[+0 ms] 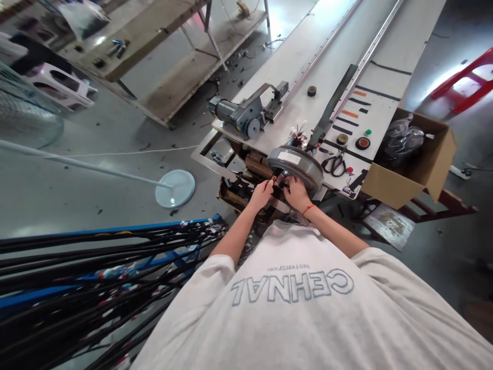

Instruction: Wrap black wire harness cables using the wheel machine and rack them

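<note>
Two bare hands meet at the near end of a long workbench (295,115). The left hand (262,195) has its thumb and fingers together, clamped on a short dark strand (274,178) with orange and yellow at its tip. The right hand (297,194) has its fingers curled in at the near side of a round grey drum (311,168); whether they close on anything, one cannot tell. The drum sits at the bench's end, squat and thick-rimmed, with a white label (288,157) on top; loose wires (298,137) bristle just behind it. Beside the bench, an open cardboard box (396,183) holds a clear plastic bag (404,141) with dark contents.
</note>
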A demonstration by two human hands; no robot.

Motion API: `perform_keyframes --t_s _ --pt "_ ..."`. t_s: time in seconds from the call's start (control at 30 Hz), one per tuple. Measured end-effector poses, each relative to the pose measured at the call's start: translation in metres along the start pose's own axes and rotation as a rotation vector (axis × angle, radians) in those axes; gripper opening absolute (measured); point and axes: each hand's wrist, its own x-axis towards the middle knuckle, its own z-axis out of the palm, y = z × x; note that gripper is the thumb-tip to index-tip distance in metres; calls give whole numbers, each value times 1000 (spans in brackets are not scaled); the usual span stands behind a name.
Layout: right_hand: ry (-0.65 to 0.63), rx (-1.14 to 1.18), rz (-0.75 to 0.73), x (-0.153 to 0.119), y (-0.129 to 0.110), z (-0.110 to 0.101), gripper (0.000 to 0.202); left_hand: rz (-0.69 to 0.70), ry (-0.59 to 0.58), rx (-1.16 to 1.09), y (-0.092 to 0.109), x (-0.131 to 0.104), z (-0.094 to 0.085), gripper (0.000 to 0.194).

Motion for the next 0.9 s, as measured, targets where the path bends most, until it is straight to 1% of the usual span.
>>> perform_keyframes --t_s 0.1,0.17,0.23,0.33,0.43,0.5,0.57,0.67,0.77,0.83,0.9 --pt "13 49 122 7 -4 0 18 20 -12 32 -1 -2 2 47" --pt "2 122 175 9 -4 -1 13 29 -13 58 -1 -4 3 47" --pt "-8 224 179 9 -3 -2 11 34 -14 78 -1 -5 2 47" --pt "34 359 161 5 -2 -7 9 54 -22 96 -2 -6 1 46" --pt "66 386 177 -4 -3 -14 10 78 -28 99 -4 -7 0 45" --pt "21 401 249 -8 -4 -16 9 91 -24 97 -5 -8 0 43" --pt "-49 469 356 -7 -7 -15 10 102 -17 102 -4 -9 0 42" --pt "-143 641 495 3 -15 -10 18 109 -4 125 -1 -11 -1 42" --pt "-204 825 610 16 -22 -6 25 98 1 135 3 -13 -5 42" --pt "-231 963 654 18 -22 -6 26 90 -5 133 5 -14 -7 43" --pt "-244 1094 652 13 -18 -9 25 89 -10 131 6 -15 -7 44"
